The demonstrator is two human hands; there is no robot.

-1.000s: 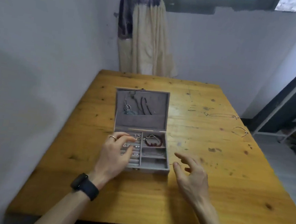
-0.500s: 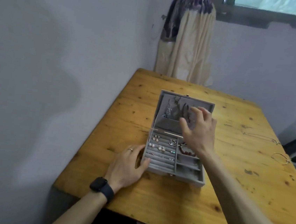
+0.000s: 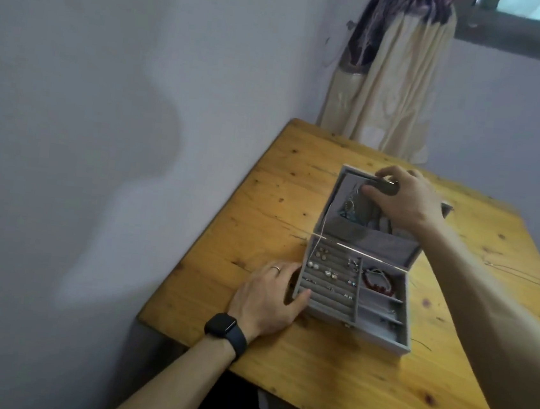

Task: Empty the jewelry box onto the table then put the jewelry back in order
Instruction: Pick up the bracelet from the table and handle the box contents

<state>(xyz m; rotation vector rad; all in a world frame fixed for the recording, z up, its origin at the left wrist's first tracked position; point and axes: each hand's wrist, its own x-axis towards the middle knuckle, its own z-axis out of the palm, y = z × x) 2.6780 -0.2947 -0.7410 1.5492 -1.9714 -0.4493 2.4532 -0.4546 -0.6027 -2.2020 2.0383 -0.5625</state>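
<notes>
Near side first: on the wooden table (image 3: 293, 383) the left hand (image 3: 268, 299), black watch (image 3: 225, 331) on its wrist, lies flat with its fingers relaxed. The thumb and fingertips touch the near-left wall of the jewelry box (image 3: 377, 340), bracing it without clasping.

The box sits open, left of the table's middle and full. Earrings (image 3: 328, 273) line the padded rolls on the left and a red bracelet (image 3: 380, 282) fills the far-right compartment, so by my read the emptying has barely begun.

Farther back the lid (image 3: 374, 242) stands upright, with necklaces (image 3: 348, 206) hanging inside it. The right hand (image 3: 409, 200) is clamped on its top edge, fingers curled over and thumb on the inner face. Whether it also pinches a necklace hook there, I cannot tell.

To do this well, keep the left hand pressed against the wall so the box can't slide. Unhook each chain singly and lift it straight up so the strands don't tangle. Lay each piece down apart from the others.

Beyond the table's far edge, a cream curtain (image 3: 387, 93) hangs against the wall.
</notes>
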